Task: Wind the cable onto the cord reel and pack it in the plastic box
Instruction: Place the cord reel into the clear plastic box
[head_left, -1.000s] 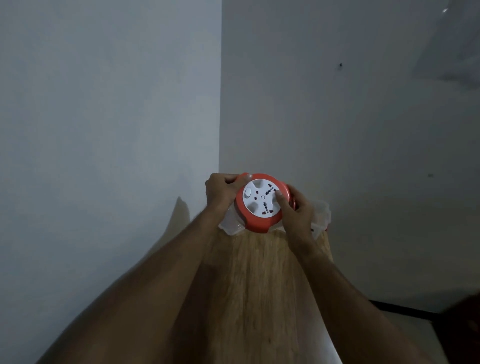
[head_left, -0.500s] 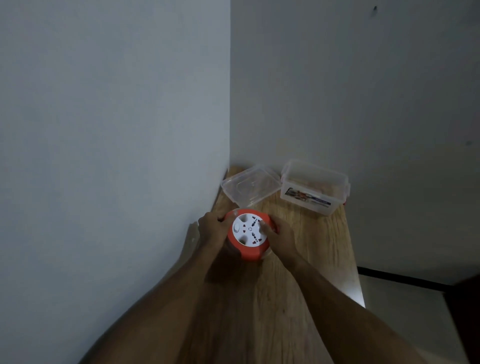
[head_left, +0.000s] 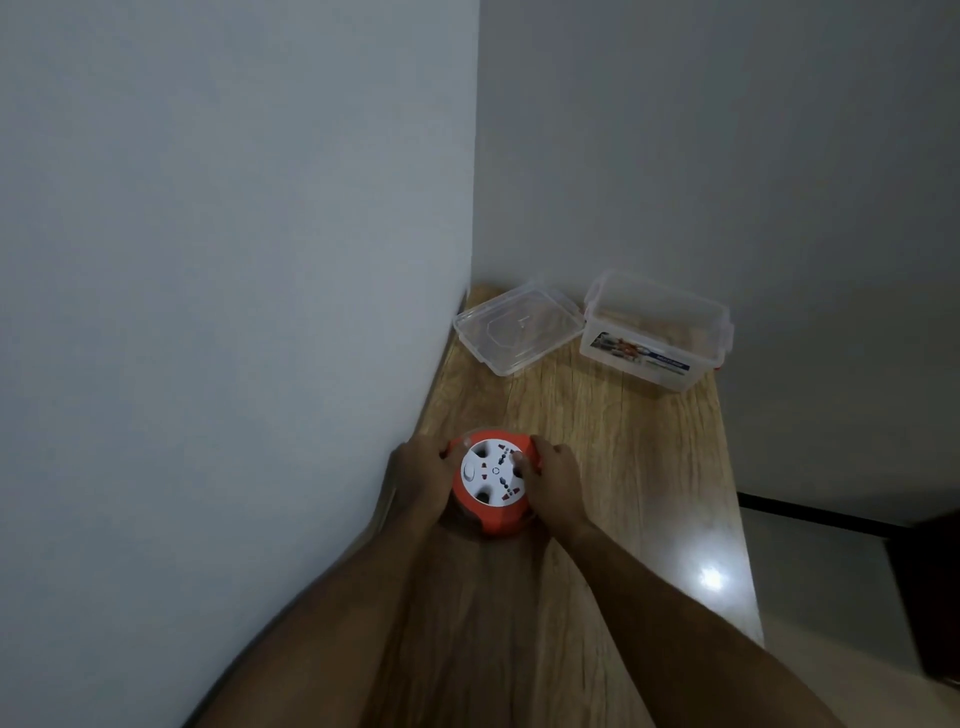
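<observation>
Cord reel (head_left: 491, 480): round, orange body with a white socket face turned up; near the desk's left edge, against the wall side, well short of the far end. Whether it rests on the wood or is held just above it cannot be told.
Cable: not distinguishable in this dim view.
Left hand (head_left: 418, 475): fingers wrapped on the reel's left rim.
Right hand (head_left: 553, 480): clamped on the reel's right rim, one fingertip on the white face.
Plastic box (head_left: 655, 328): clear, rectangular, open-topped, printed label on its near wall; at the desk's far right corner.
Lid (head_left: 518, 326): clear, lying flat at the far left corner, just beside the box.
Desk (head_left: 623, 467): narrow, wood-grain top, set into a wall corner; bright light glare near its right edge.
</observation>
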